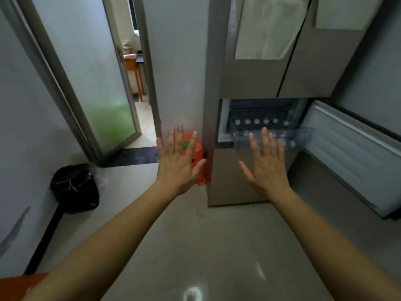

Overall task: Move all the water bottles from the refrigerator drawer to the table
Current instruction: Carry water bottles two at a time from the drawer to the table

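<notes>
Your two bare forearms reach out from the bottom of the view over the pale grey tiled floor [195, 246], both hands raised with their backs toward you. Your left hand [178, 164] is spread flat, its fingers [179, 137] straight and wide apart, holding nothing. Your right hand [268, 168] is the same: fingers wide, thumb out, nothing in it.

Behind your right hand stands the tall grey-brown refrigerator [256, 79]. Its lower compartment is open, and the white-lined compartment door [351, 148] is swung out to your right. A clear plastic refrigerator drawer [303, 135] is pulled partway out of that compartment. The water bottles [257, 121] stand inside it, seen from above as rows of round white caps. Your right fingertips overlap the drawer's front edge in the view; whether they touch it cannot be told.

Behind your left hand, against the refrigerator's left side, sits an orange plastic stool [200, 173], partly hidden by your palm and fingers. Further left, a black bin lined with a black bag [74, 187] rests on the floor by the wall. Beyond it a frosted glass door in a grey metal frame [95, 83] stands open.
</notes>
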